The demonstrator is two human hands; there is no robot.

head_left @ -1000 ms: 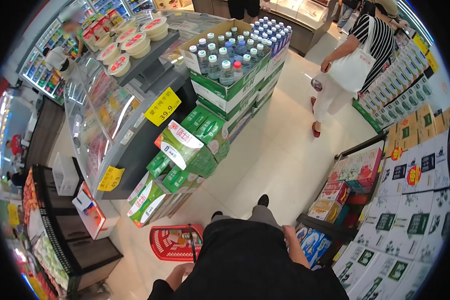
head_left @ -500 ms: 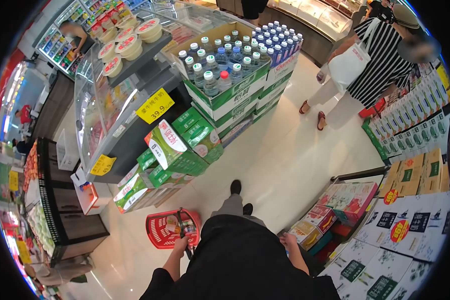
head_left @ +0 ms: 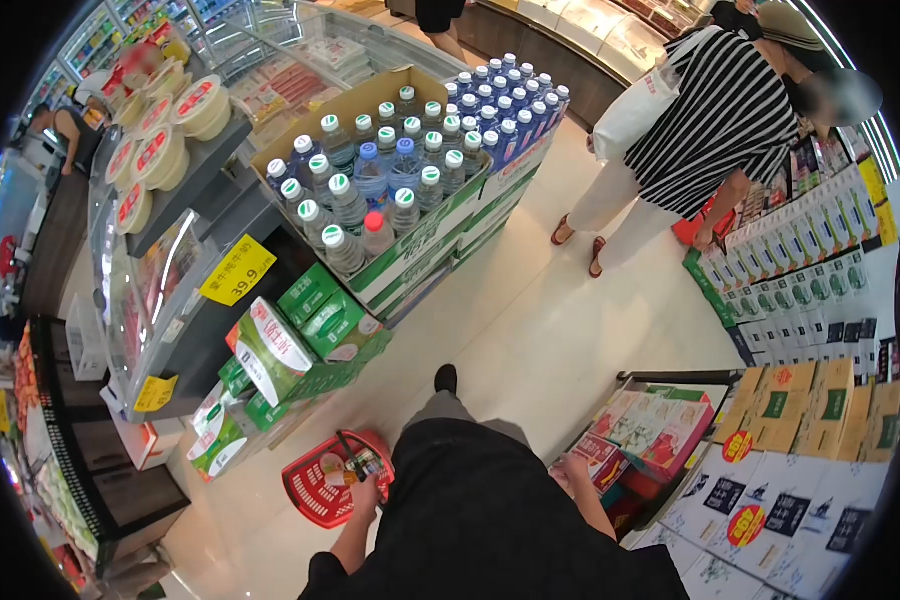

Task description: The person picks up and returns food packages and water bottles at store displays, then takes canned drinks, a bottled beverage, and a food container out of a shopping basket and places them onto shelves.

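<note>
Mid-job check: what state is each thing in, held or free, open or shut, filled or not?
Left hand: closed on the handle
Right hand: nothing visibly held
Basket: open-topped, a few items inside
Bottle box: open, filled
Bottles: capped, upright
Tubs: lidded
Green cartons: shut, stacked

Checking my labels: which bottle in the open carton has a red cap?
The red-capped bottle stands at the carton's aisle-side edge, near the corner closest to the green boxes; the other caps in view there are white-and-green or blue.
</note>
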